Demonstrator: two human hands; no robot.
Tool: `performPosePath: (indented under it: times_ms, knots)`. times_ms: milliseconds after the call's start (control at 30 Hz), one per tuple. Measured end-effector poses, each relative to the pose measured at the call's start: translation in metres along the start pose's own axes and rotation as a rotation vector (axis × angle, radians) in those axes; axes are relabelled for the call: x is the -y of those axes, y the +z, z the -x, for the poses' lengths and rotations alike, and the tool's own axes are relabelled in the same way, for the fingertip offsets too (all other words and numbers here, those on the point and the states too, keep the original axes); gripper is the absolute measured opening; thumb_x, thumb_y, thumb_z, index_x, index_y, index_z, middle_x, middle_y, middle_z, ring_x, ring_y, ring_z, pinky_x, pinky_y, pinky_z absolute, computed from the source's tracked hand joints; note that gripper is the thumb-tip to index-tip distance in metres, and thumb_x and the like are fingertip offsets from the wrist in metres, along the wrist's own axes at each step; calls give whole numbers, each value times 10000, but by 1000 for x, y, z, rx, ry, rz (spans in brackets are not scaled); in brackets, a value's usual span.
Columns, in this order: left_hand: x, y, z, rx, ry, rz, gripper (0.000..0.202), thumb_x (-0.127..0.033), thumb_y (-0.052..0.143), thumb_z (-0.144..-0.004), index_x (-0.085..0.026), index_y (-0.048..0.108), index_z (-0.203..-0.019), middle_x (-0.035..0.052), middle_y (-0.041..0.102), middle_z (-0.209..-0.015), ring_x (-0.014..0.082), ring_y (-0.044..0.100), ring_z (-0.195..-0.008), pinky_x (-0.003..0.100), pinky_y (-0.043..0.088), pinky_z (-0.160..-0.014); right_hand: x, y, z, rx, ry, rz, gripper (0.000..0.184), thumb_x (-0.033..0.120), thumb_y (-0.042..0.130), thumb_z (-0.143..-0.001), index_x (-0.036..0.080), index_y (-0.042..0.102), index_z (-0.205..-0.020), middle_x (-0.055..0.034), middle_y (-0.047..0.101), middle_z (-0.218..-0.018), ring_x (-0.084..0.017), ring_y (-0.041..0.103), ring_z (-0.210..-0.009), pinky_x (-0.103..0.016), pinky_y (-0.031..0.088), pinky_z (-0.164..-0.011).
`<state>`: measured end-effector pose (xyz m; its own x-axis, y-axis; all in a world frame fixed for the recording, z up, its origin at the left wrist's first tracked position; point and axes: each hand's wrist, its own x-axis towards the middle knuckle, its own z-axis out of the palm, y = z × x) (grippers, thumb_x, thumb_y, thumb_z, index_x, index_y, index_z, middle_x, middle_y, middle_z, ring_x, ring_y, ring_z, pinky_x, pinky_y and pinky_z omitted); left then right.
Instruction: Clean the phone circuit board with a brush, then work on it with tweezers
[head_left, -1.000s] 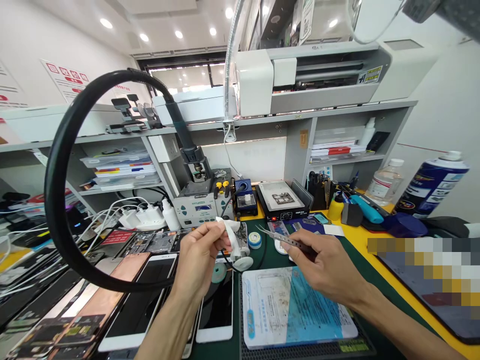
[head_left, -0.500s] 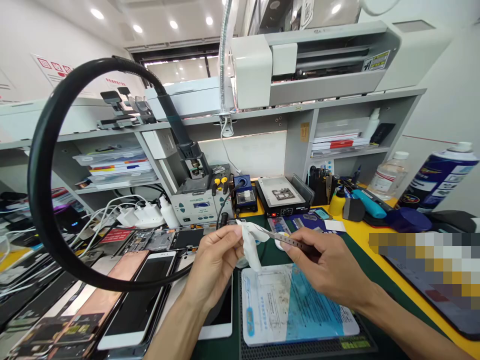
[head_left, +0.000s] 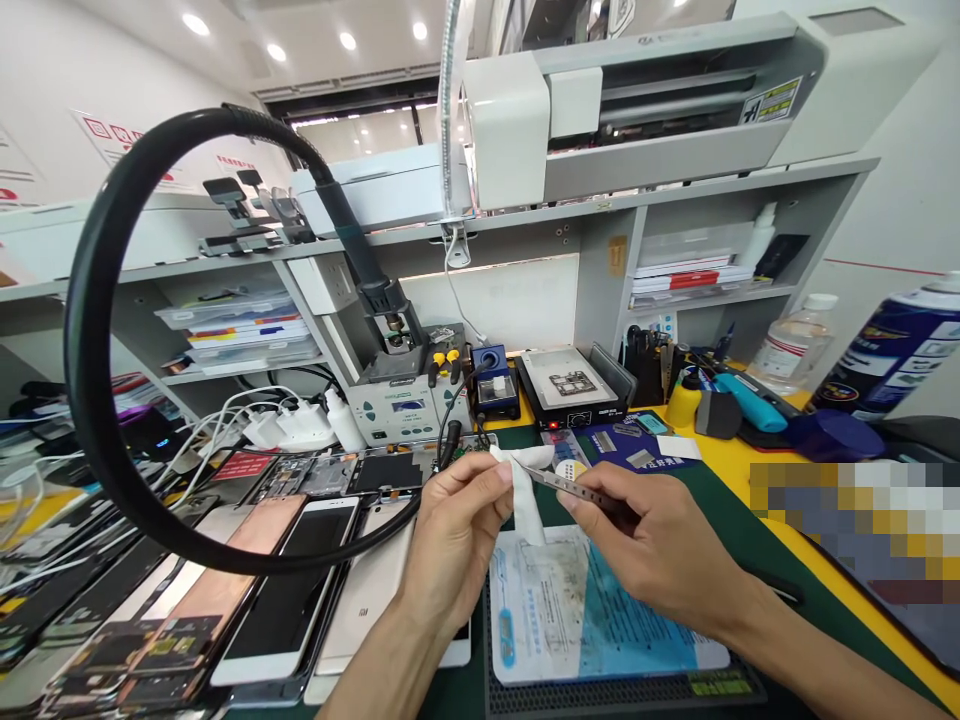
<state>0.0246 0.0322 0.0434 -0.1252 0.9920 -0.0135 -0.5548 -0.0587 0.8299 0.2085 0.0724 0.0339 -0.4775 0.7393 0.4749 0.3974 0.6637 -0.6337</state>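
Pinched between the thumb and fingers of my left hand (head_left: 466, 520) is a white tissue (head_left: 529, 508), its loose end hanging down. My right hand (head_left: 651, 535) grips a pair of metal tweezers (head_left: 571, 487) with holes along the side, and their tip meets the tissue close to my left fingertips. Exactly how the tip touches the tissue is too small to tell. Below both hands lies a blue and white printed sheet (head_left: 600, 625) on a dark work mat (head_left: 615, 697).
Phones, among them a white-framed one (head_left: 296, 585), lie at left under a looped black hose (head_left: 82, 380). Behind stand a hot-air station (head_left: 401, 410) and a heating plate (head_left: 566, 375) bearing a circuit board. A yellow bottle (head_left: 682, 402) and a spray can (head_left: 889, 345) stand at right.
Both hands sit slightly further right in view, as the whole scene has shifted a little. The tweezers' tip is now nearer my left fingertips, and the tissue hangs straighter.
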Motion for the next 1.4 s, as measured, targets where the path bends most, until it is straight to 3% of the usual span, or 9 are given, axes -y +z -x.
performPosePath:
  times_ms: [167,267,400,500,633,800,1067,1267,1400]
  knots:
    - [-7,-3,-4,-54,32,34,135,-172,800,-698,-116,678,-689,12,640,-667,90,546,-583,207,459,-580,0,4,3,-21,-42,32,232,316,534,-955,185,597,-775,50,407,-564,-98,334,-478,-270,268,-468]
    - [-17,-10,-6,-74,69,63,103,-159,778,-706,-128,681,-691,-8,633,-656,83,550,-583,195,472,-585,0,1,2,7,10,-23,259,346,539,-955,192,582,-751,52,387,-559,-99,312,-480,-274,245,-461]
    - [-22,-16,-7,-31,32,51,75,-177,739,-794,-115,711,-825,42,696,-794,134,627,-703,233,522,-637,1,-6,-5,150,203,-324,403,473,546,-956,201,506,-662,48,419,-543,-99,375,-495,-253,294,-473]
    - [-17,-14,-5,36,-36,42,119,-185,729,-826,-87,706,-889,91,709,-834,164,637,-713,269,535,-633,-1,-8,-8,264,291,-554,418,513,595,-926,183,555,-673,37,499,-511,-96,432,-484,-241,316,-479]
    - [-9,-9,-4,90,-65,94,92,-171,721,-839,-87,701,-870,89,710,-841,154,649,-750,256,543,-695,-4,-9,-8,421,433,-819,402,536,634,-896,148,676,-798,35,545,-482,-56,302,-392,-222,206,-402]
    - [-6,-5,-4,134,-81,199,82,-157,734,-820,-92,709,-864,45,689,-786,105,621,-684,212,532,-677,-1,-10,-9,568,524,-1028,414,525,637,-898,136,676,-760,46,534,-443,-32,253,-323,-209,178,-361]
    - [-7,0,0,198,-103,357,158,-131,802,-740,-107,718,-871,19,725,-833,101,667,-774,201,551,-799,1,-6,-7,649,541,-1096,455,528,582,-934,121,668,-751,51,517,-412,-34,229,-293,-218,139,-343]
    - [-7,1,1,240,-160,383,202,-160,817,-734,-108,725,-906,30,726,-841,103,672,-770,187,544,-770,3,-5,-7,657,537,-1131,441,498,587,-943,111,689,-758,48,524,-409,-26,239,-289,-205,161,-349]
    - [-5,2,3,192,-141,262,263,-221,858,-682,-126,732,-891,25,696,-788,113,654,-726,203,536,-720,-1,-3,-7,667,534,-1136,462,505,582,-943,99,694,-753,40,522,-407,-21,245,-279,-194,175,-338]
